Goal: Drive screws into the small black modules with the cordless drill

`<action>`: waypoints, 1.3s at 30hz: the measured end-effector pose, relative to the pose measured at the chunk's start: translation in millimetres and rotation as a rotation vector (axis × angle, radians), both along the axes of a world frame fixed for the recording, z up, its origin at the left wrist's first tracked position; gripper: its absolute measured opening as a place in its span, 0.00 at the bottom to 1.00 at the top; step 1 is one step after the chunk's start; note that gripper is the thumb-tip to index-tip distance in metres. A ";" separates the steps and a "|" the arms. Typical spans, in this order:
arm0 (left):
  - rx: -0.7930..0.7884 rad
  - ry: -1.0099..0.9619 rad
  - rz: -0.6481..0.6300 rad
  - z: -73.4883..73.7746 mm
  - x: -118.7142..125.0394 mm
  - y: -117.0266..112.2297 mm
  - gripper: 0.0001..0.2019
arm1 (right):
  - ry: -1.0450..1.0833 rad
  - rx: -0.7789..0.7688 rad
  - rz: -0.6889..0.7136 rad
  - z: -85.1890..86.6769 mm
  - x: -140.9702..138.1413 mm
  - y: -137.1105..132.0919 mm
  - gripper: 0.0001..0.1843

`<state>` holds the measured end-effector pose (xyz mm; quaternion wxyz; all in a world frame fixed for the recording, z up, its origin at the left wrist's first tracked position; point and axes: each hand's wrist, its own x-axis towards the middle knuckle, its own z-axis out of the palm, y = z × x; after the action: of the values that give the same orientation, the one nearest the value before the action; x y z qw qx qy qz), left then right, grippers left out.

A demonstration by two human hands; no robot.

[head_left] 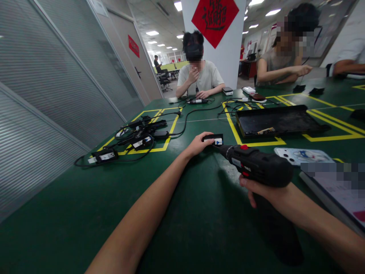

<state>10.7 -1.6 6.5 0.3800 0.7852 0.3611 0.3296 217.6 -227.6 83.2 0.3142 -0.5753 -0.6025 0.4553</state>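
Observation:
My left hand [197, 144] reaches forward over the green table [182, 228] and pinches a small black adapter box with a white-and-blue label [214, 139], holding it against the table. My right hand [266, 193] grips a black electric screwdriver with a red button [256, 165]. Its tip points at the small box and sits at the box's right end.
A pile of black adapters and cables [137, 135] lies in a yellow-taped square at the left. A black tray [278, 121] lies ahead on the right. A phone [302, 155] and a booklet [339, 186] are at the right. Other people sit across the table.

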 end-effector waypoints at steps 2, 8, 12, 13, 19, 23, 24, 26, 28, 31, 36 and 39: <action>-0.009 -0.004 -0.003 -0.6 -0.2 0.2 0.24 | -0.003 -0.057 0.018 3.5 -0.7 -0.6 0.27; -0.010 0.023 0.016 2.3 0.0 -2.5 0.24 | 0.047 -0.057 0.012 10.2 -1.9 -3.2 0.22; -0.017 0.018 0.007 3.1 -0.1 -3.4 0.24 | 0.053 -0.045 0.003 11.6 -1.8 -3.5 0.22; -0.018 0.016 0.005 2.7 -0.1 -3.1 0.24 | 0.052 -0.048 0.003 11.7 -1.6 -3.5 0.22; -0.017 0.001 0.001 0.7 0.1 -2.1 0.25 | 0.049 -0.059 0.002 10.2 -0.9 -3.2 0.23; -0.035 0.009 0.002 3.2 0.3 -4.9 0.27 | 0.028 -0.064 0.017 9.2 -1.4 -2.8 0.24; -0.032 0.014 0.005 4.1 0.3 -5.7 0.27 | 0.022 -0.064 0.020 9.2 -1.3 -2.8 0.25; -0.027 0.025 0.011 5.6 0.5 -6.9 0.27 | 0.013 -0.063 0.018 9.6 -1.0 -3.0 0.25; -0.027 0.037 0.011 6.5 0.7 -7.3 0.28 | 0.009 -0.061 0.021 10.3 -0.5 -3.3 0.26; -0.030 0.038 0.006 6.5 0.7 -6.8 0.28 | 0.015 -0.052 0.019 11.2 -0.5 -3.6 0.25; -0.029 0.035 0.001 5.8 0.4 -6.1 0.28 | 0.025 -0.051 0.011 10.8 -1.5 -3.2 0.24; -0.033 0.024 -0.006 4.8 0.2 -5.9 0.28 | 0.017 -0.073 0.014 11.0 -1.7 -3.4 0.25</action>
<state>10.9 -7.5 11.3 0.3896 0.7837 0.3687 0.3131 216.0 -231.0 94.1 0.2947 -0.5782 -0.5869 0.4841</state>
